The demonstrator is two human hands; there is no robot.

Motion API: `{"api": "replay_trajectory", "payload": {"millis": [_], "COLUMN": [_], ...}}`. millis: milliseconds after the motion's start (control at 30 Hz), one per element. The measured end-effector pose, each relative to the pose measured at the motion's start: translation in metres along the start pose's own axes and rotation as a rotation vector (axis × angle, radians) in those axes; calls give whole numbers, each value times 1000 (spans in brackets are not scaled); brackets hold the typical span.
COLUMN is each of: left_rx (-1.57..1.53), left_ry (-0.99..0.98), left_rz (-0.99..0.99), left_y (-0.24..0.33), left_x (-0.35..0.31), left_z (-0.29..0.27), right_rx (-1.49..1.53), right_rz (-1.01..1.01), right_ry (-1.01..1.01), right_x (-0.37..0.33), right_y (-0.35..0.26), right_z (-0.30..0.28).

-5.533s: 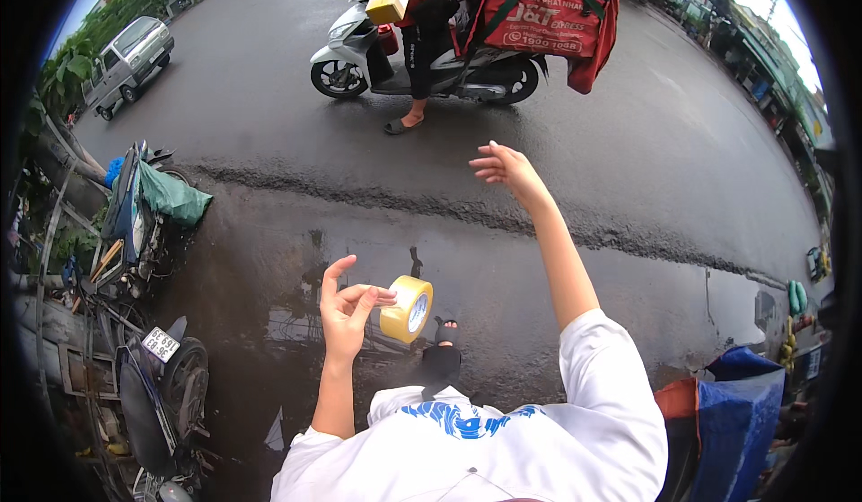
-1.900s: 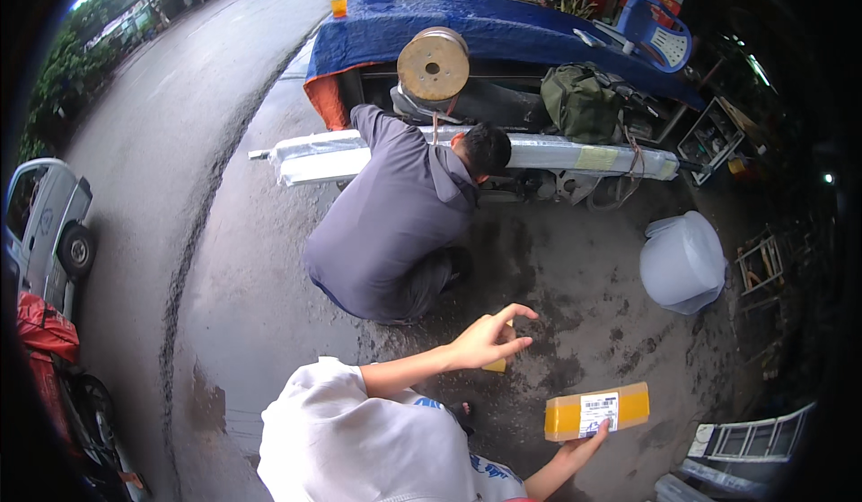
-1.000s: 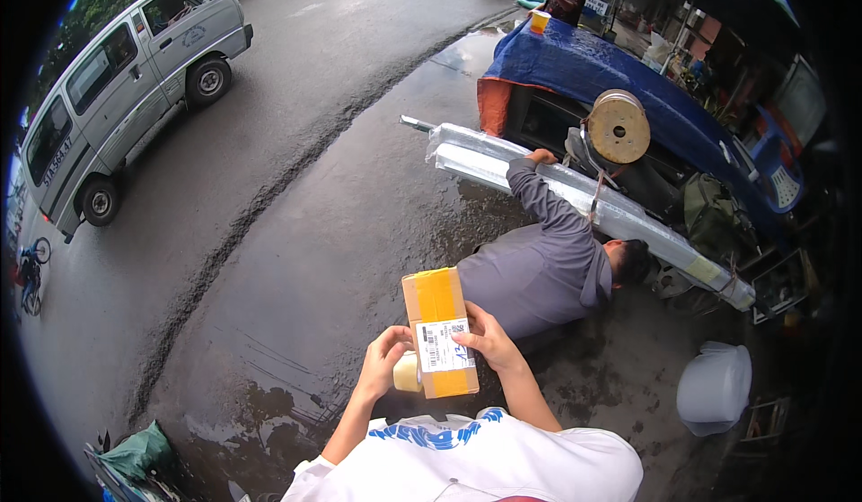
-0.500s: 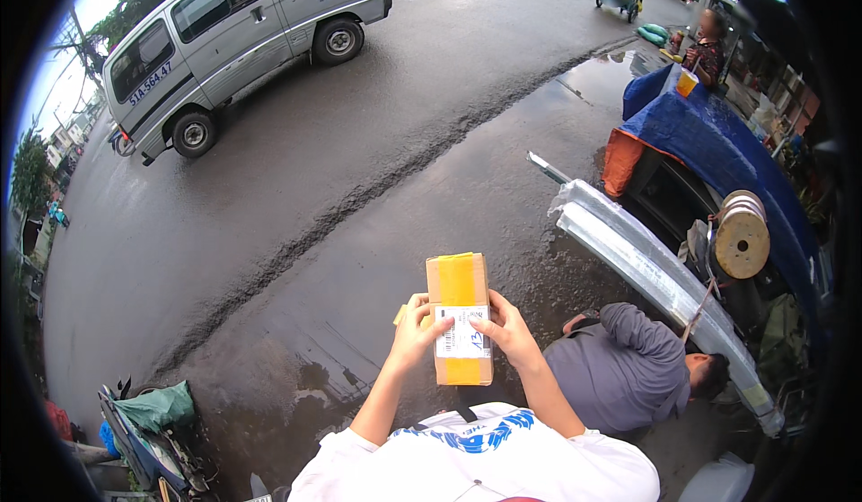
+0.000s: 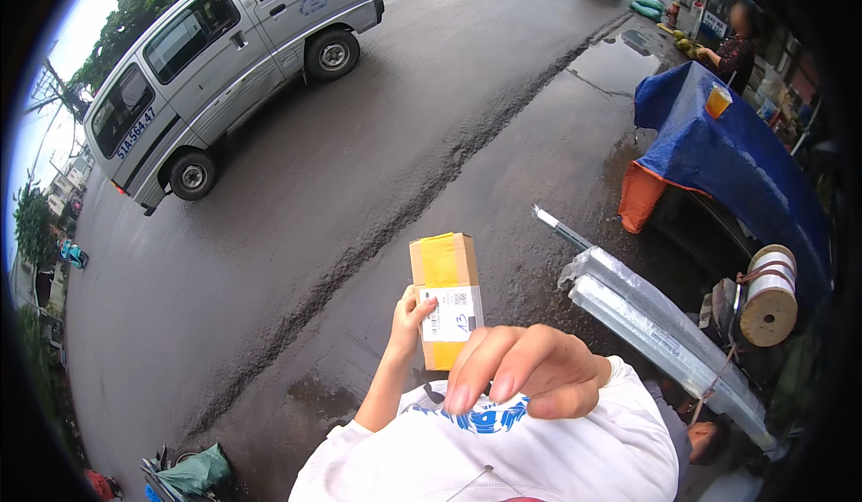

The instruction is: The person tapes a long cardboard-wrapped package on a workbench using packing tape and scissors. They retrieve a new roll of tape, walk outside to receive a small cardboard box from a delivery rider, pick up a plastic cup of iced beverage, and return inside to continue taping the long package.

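A small cardboard box (image 5: 452, 300) with yellow tape round it and a white printed label stands tilted in front of my chest. My left hand (image 5: 409, 322) grips it by its left edge, thumb on the label's side and the other fingers hidden behind. Raised close to the camera, my right hand (image 5: 532, 372) is off the box and covers its lower right corner in this view. Its fingers are bent, loosely apart, with nothing visible between them.
A grey van (image 5: 238, 62) is on the wet road at upper left. Long plastic-wrapped metal bars (image 5: 660, 331) lie at right, beside a cable spool (image 5: 769, 297) and a blue tarp (image 5: 718, 138). A crouching person (image 5: 705, 439) is partly hidden by my right sleeve.
My right hand has let go of the box and risen toward the camera. The box, still in my left hand, has shifted slightly up and left. The view has turned somewhat.
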State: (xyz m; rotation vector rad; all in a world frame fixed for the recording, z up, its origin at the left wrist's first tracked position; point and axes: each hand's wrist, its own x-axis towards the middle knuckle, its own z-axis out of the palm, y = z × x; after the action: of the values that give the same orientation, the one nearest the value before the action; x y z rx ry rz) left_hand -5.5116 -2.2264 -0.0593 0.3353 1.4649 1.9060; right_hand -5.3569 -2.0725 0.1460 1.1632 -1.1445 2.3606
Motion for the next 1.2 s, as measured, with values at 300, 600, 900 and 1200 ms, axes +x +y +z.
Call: {"api": "replay_trajectory", "payload": {"millis": [300, 600, 900, 1200], "left_rx": [217, 273, 285, 388], "left_ry": [-154, -454, -630, -896], "left_rz": [57, -161, -310, -264], "left_y": [54, 62, 48, 18], "left_x": [267, 516, 718, 889], "left_z": [15, 95, 242, 407], "right_rx": [486, -438, -1692, -1934], "right_rz": [-240, -314, 957, 727], "right_ry": [-378, -333, 844, 2085], "right_x": [161, 187, 20, -103], "right_y": [51, -30, -230, -534], "right_z": [-162, -387, -604, -801]}}
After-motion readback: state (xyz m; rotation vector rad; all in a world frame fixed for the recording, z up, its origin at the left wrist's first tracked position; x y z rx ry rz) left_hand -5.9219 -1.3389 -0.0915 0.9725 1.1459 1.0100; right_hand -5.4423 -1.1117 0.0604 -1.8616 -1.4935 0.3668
